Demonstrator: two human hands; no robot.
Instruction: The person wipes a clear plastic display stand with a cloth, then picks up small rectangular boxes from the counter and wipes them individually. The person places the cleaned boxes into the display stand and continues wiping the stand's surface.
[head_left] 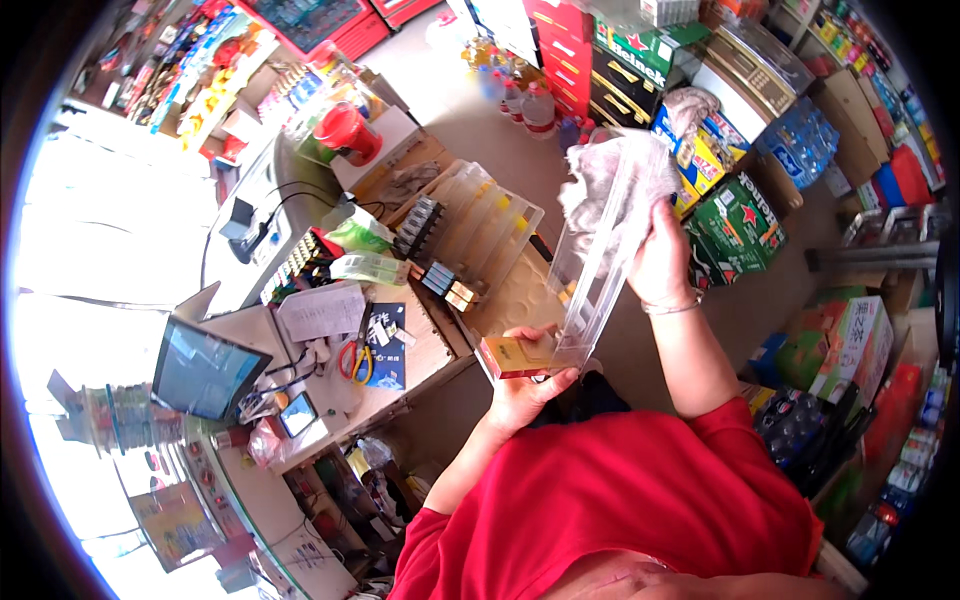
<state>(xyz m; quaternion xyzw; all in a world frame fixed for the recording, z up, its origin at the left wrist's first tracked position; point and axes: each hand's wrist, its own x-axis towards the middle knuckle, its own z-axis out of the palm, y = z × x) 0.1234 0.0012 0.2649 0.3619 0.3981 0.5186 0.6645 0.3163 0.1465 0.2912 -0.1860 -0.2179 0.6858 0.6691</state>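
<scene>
A clear plastic tray [592, 290] hangs tilted between the two hands, its lower end at the left hand [518, 398], its upper part at the right hand [660, 258]. The left hand is clamped on a small box [512, 358], with its thumb against the tray's near end. The right hand is closed on the tray's side; whether it also pinches the pale cloth [592, 185] bunched at the far end, I cannot tell. Left of the grip are a clear rack [490, 232] and, nearer, scissors [357, 366]; beyond the right hand stands a green carton [735, 232].
</scene>
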